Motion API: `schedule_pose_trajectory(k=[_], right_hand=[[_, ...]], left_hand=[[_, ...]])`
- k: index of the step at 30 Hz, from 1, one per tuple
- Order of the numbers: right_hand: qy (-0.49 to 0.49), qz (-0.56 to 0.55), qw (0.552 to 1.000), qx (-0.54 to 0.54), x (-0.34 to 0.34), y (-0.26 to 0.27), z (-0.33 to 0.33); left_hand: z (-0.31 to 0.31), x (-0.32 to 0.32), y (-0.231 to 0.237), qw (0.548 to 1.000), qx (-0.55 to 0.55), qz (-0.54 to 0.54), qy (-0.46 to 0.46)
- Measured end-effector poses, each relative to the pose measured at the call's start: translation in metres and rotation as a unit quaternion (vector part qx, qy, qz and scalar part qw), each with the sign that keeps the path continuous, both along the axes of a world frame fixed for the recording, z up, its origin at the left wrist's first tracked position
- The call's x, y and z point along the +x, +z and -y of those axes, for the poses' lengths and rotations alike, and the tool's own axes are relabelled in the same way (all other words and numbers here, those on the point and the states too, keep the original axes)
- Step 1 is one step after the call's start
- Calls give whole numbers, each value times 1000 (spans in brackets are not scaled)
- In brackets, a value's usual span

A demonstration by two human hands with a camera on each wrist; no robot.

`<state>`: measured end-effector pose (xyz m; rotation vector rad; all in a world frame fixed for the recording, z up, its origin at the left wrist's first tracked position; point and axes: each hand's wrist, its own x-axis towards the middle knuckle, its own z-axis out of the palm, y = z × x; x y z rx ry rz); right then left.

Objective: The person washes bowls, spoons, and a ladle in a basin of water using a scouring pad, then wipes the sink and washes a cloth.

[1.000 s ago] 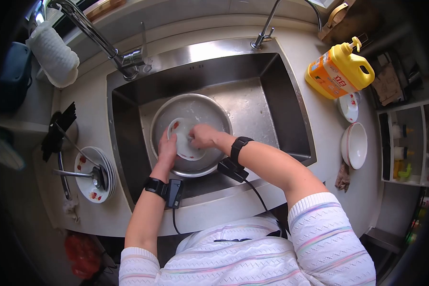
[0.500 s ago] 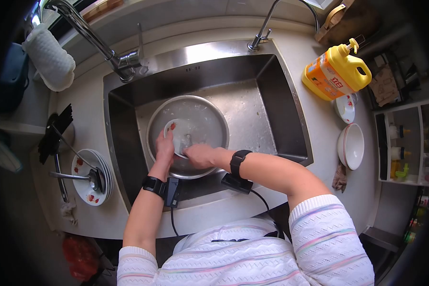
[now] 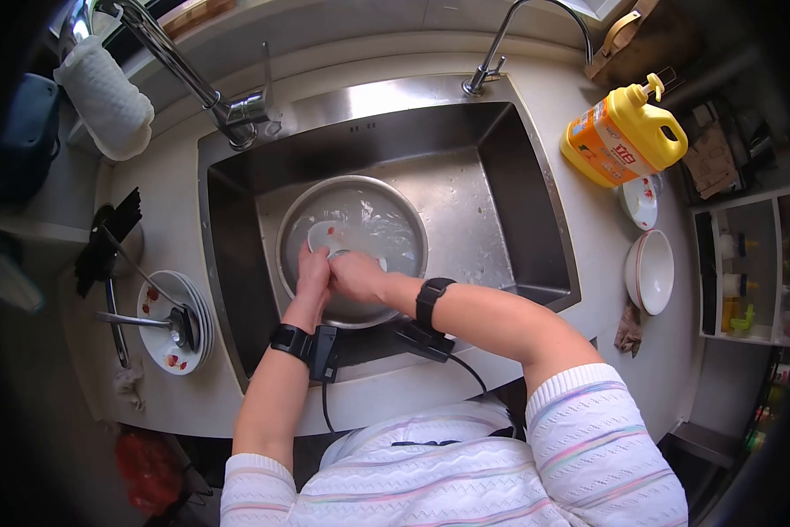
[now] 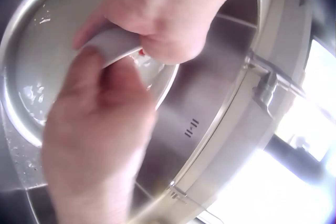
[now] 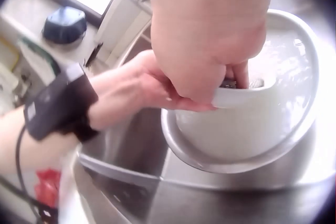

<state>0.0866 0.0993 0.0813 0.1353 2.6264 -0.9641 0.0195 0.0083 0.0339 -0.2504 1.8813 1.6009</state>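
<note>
A white bowl [image 3: 323, 235] with red flower marks is tilted in the water of a round metal basin [image 3: 424, 241]. My left hand [image 3: 312, 277] grips its rim, thumb over one side in the left wrist view. My right hand [image 3: 358, 276] bends into the bowl, its fingers curled on a small grey scrubber [image 5: 229, 84] that looks like steel wool and is mostly hidden beneath them. Both hands overlap at the near side of the bowl.
The basin stands in a steel sink [image 3: 465, 198]. Stacked plates [image 3: 173, 356] with ladles on top are at left. A yellow detergent jug [image 3: 619, 136] and two bowls, the nearer one [image 3: 652, 272] red-rimmed, stand at right. A faucet [image 3: 237, 114] rises behind the sink.
My right hand has gone from inside the bowl to its near side, then up and left against my left hand. My left hand keeps its grip while the bowl tilts.
</note>
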Motion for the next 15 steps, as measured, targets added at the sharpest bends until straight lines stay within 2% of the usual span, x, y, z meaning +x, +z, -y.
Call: schedule_pose_trajectory(k=[2, 3, 4, 5, 6, 7, 8, 10, 11, 12, 14, 15], right_hand=[[78, 20, 997, 17, 19, -9, -5], [146, 35, 987, 55, 26, -6, -12], [146, 35, 987, 54, 33, -18, -16], [150, -72, 975, 150, 37, -41, -22], [150, -179, 941, 243, 36, -41, -24], [169, -121, 949, 235, 27, -44, -25], [169, -120, 950, 233, 20, -47, -25], [134, 2, 989, 56, 3, -10, -18], [77, -11, 997, 6, -2, 1, -10], [77, -13, 997, 8, -2, 1, -8], [33, 13, 999, 8, 5, -6, -2], [35, 14, 999, 11, 16, -18, -7]], left_hand=[[9, -10, -21, 1000, -2, -8, 4], [10, -10, -8, 1000, -3, 21, -15], [12, -9, 9, 998, -5, 50, -36], [6, -7, 35, 995, -34, 81, -37], [3, -6, 41, 995, -34, 81, -36], [2, -6, 45, 994, -9, 106, -15], [2, -4, 46, 991, 14, 131, 6], [1, -1, 15, 995, -5, 98, 31], [0, 0, -2, 996, -21, 61, 57], [0, -2, -15, 996, -19, 60, 56], [8, -5, -33, 988, -93, -110, -55], [9, -9, -31, 988, -91, -110, -53]])
